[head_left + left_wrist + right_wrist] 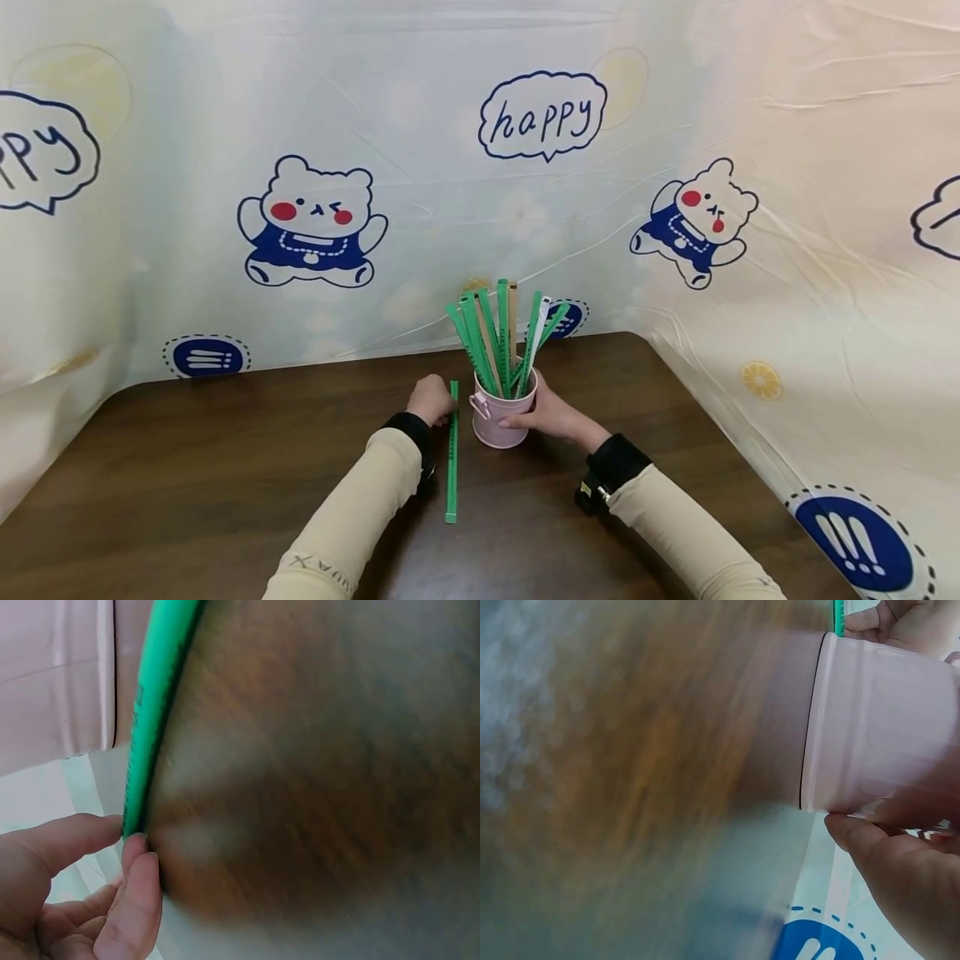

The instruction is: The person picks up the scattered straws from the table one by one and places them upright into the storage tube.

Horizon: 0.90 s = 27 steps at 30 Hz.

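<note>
Hands work close together toward the middle of the far edge of a dark brown wooden table. Left hand pinches the far end of a long, flat green strip between thumb and fingertips; in the left wrist view the thumb and a fingertip meet at the strip's tip. This strip is bright green, narrow and straight, with small dark markings printed along its length, too small to read. It lies flat on the table, running from the hand back toward the near edge, just beside a pink bucket. Right hand curls around the bucket's right side, its thumb against the wall. The bucket is small, pale pink, round and ribbed, with a little handle tab on its left side, and it stands upright. A bundle of strips stands fanned out inside it, mostly green, with one tan and one white among them. Both arms wear cream sleeves with black wristbands. A pale plastic sheet printed with cartoon bears and "happy" speech bubbles hangs behind and to the right of the table.
</note>
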Motion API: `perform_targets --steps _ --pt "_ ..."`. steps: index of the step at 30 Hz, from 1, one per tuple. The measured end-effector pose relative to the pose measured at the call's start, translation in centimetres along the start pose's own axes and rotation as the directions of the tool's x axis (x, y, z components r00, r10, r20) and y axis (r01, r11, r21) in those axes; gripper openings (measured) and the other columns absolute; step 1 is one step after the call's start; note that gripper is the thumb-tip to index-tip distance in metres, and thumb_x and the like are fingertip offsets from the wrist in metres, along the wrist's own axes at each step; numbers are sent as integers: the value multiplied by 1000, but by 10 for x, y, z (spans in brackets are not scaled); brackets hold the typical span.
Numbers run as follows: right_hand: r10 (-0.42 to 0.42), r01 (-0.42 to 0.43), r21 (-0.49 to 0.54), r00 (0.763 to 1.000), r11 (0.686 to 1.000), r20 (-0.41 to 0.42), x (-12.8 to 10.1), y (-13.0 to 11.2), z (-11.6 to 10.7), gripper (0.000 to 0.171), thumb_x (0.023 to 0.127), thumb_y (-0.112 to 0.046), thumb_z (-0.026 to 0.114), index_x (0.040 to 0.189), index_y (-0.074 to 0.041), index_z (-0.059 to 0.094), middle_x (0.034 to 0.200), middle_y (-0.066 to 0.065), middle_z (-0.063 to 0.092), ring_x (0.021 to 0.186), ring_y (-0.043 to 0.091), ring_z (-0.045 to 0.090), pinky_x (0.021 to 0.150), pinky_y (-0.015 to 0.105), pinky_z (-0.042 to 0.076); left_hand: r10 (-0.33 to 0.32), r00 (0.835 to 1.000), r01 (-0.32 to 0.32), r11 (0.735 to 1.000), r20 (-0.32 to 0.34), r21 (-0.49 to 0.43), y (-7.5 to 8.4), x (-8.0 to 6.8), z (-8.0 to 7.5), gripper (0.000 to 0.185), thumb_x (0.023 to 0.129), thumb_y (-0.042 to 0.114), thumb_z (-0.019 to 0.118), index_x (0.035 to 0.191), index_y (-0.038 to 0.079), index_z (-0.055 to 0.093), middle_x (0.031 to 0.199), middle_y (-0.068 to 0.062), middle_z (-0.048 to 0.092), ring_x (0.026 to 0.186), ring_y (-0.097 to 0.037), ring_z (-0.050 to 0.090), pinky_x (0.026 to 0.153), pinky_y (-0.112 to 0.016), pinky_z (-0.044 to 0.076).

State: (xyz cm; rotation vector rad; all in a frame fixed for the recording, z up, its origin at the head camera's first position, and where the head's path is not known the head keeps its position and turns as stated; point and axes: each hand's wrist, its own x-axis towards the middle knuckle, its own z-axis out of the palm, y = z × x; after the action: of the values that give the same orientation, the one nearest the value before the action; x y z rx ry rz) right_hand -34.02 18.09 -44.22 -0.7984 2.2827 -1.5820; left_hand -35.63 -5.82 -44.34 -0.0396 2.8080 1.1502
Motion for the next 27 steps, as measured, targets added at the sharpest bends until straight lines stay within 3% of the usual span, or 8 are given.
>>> perform_targets --steps 5,9,11,14,18,21,24,27 --pt "3 -3 1 1000 1000 -2 0 2 2 110 86 -19 83 160 -8 3 160 23 30 144 40 37 124 63 28 -11 1000 11 999 -1 -32 -2 -2 -1 28 85 1 73 60 1 61 48 -5 53 41 -15 56 44 -27 53" --pt "34 -34 -1 999 999 7 -2 3 4 109 87 -19 82 160 -8 2 160 22 29 143 39 37 124 63 28 -68 997 70 994 26 -83 -8 -4 -12 19 86 2 73 71 -4 64 56 -9 59 45 -17 62 52 -31 60" --pt "34 -34 1 999 999 8 -2 2 3 109 87 -19 82 160 -8 2 160 22 29 143 39 37 124 63 28 -72 997 74 994 27 -83 -10 -6 -28 16 88 3 72 76 -5 66 60 -9 61 48 -16 64 55 -31 61" --pt "22 -22 8 1000 1000 -4 -1 0 1 109 86 -18 84 160 -8 4 159 22 31 143 39 38 124 63 28 -6 1000 5 997 -6 -75 -4 -8 -73 14 91 3 66 84 -9 69 63 -8 64 53 -16 65 62 -33 62" --pt "10 -10 8 1000 1000 -12 0 -3 -3 109 86 -18 84 160 -8 6 159 23 33 142 40 40 123 63 29 104 990 -113 988 -97 -102 29 -15 -148 24 96 6 61 108 -13 69 80 -13 72 61 -8 63 68 -27 61" --pt "13 -13 6 1000 1000 -11 -1 -4 -4 108 86 -18 84 160 -7 5 159 23 33 143 40 40 123 63 30 173 965 -207 964 -199 -166 67 -30 -188 30 101 11 61 121 -11 63 104 -24 73 68 -3 64 72 -19 61" --pt "8 -8 0 1000 1000 -3 -1 -3 -3 108 86 -18 84 159 -7 6 159 24 33 143 41 40 123 63 30 265 922 -327 923 -282 -202 103 -46 -203 30 104 15 60 124 -7 61 116 -27 70 78 -10 71 75 -17 61" --pt "8 -8 -3 1000 1000 4 0 -2 -1 107 86 -19 84 159 -6 7 158 24 33 142 41 41 123 63 30 348 884 -422 881 -311 -214 130 -56 -195 31 104 14 59 127 -5 60 120 -27 70 94 -26 74 79 -22 62"
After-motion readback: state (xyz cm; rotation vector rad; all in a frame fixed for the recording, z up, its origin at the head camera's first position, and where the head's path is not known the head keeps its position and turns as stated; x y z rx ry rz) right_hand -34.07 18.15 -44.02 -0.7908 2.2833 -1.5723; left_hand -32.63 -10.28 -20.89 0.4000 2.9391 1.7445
